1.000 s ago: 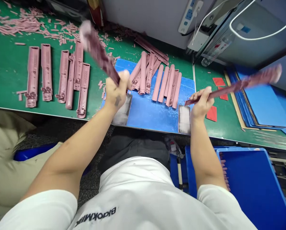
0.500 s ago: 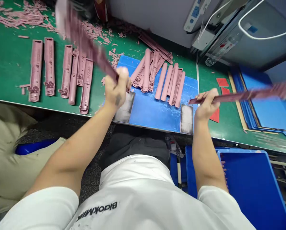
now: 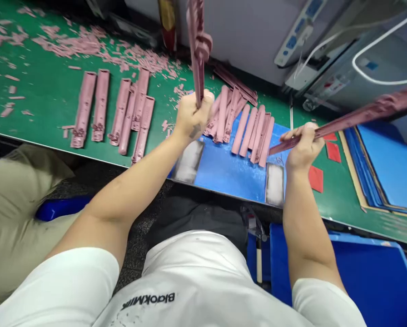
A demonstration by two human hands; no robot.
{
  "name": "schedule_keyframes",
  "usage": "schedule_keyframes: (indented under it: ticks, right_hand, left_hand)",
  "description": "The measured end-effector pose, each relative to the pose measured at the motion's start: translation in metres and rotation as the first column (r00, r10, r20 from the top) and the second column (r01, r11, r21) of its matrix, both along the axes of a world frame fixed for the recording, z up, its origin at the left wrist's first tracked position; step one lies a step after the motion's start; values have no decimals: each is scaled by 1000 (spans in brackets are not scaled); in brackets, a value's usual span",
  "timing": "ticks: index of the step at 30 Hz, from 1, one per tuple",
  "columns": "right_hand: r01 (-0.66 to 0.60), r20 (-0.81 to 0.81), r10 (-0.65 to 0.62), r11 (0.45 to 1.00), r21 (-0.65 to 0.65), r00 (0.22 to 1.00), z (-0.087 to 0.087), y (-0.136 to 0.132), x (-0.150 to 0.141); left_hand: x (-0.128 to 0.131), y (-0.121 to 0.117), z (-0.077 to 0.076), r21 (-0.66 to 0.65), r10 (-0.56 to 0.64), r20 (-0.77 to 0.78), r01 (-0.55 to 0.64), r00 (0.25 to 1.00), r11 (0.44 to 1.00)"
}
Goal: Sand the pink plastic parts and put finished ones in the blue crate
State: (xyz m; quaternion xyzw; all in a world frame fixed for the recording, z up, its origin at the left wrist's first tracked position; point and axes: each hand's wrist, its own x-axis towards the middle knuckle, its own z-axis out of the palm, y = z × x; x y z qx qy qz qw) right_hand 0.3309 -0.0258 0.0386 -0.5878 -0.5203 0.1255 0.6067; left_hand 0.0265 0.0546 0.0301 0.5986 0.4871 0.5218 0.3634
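Fingers of the left hand close tightly around a pink moulded strip held upright, and the right hand clamps a second strip pointing sideways over the blue mat. Six similar strips lie ranked on the green desk, a bunch of others sits on the mat, and pink offcuts litter the far side.

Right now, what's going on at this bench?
A person is working at a green workbench. Their left hand holds a long pink moulded part upright, and their right hand holds a second pink part tilted out to the side. More pink parts lie in a row on the bench, others lie on a blue mat, and pink scraps are scattered behind them.
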Motion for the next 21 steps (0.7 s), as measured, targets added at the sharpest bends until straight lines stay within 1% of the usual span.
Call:
schedule_keyframes:
  ticks: [1, 2, 3, 4, 6, 7, 9, 10, 11, 12, 13, 14, 15, 17, 18, 19, 20, 21]
  right_hand:
    - [-49, 122, 39, 996, 75, 992, 8, 14, -7]
    - [-101, 258, 75, 991, 91, 963, 15, 25, -14]
    - [-147, 389, 118, 988, 44, 914, 19, 35, -22]
    - [-173, 501, 175, 984, -51, 847, 22, 46, -31]
    - [-142, 656, 268, 960, -240, 706, 18, 74, -48]
    - [-105, 712, 296, 948, -300, 637, 12, 90, -57]
    - [-51, 789, 330, 933, -357, 519, -4, 124, -71]
    - [-50, 810, 344, 930, -365, 476, -13, 139, -76]
    - [-71, 820, 360, 927, -369, 444, -22, 153, -80]
    - [-104, 823, 376, 924, -369, 426, -30, 164, -82]
    - [-143, 816, 390, 920, -365, 426, -35, 172, -84]
    - [-187, 802, 401, 916, -355, 442, -38, 177, -84]
    - [-237, 781, 408, 913, -333, 473, -38, 178, -86]
    - [-323, 727, 407, 909, -263, 553, -28, 171, -96]
    - [-340, 703, 404, 909, -240, 585, -20, 164, -107]
    - [-337, 690, 414, 907, -253, 595, -12, 154, -123]
    - [-320, 685, 440, 897, -304, 580, -4, 143, -145]
    - [-295, 685, 480, 877, -378, 549, 1, 132, -171]
  left_hand:
    - [0, 10, 5, 130, -41, -84, 52, 996, 990]
    - [-2, 18, 8, 238, -65, -177, 107, 982, 965]
    - [-3, 26, 9, 304, -73, -270, 157, 960, 940]
    - [-5, 35, 7, 314, -76, -357, 196, 931, 929]
    - [-3, 54, -1, 243, -96, -532, 260, 841, 934]
    - [-1, 64, -6, 185, -113, -623, 287, 774, 940]
    - [6, 82, -15, 64, -141, -771, 295, 622, 953]
    - [9, 89, -18, 22, -146, -814, 280, 563, 960]
    - [11, 94, -19, -7, -151, -839, 267, 523, 964]
    - [11, 97, -19, -27, -160, -850, 263, 502, 964]
    - [8, 96, -19, -39, -173, -852, 269, 494, 962]
    - [1, 92, -17, -43, -185, -848, 283, 497, 958]
    - [-9, 86, -15, -38, -194, -839, 300, 509, 953]
    - [-44, 64, -9, 11, -169, -804, 298, 570, 955]
    - [-67, 50, -6, 54, -120, -777, 255, 618, 965]
    - [-92, 34, -3, 97, -44, -745, 174, 666, 980]
    - [-118, 18, 0, 130, 53, -712, 58, 700, 990]
    - [-143, 2, 2, 143, 157, -689, -80, 707, 987]
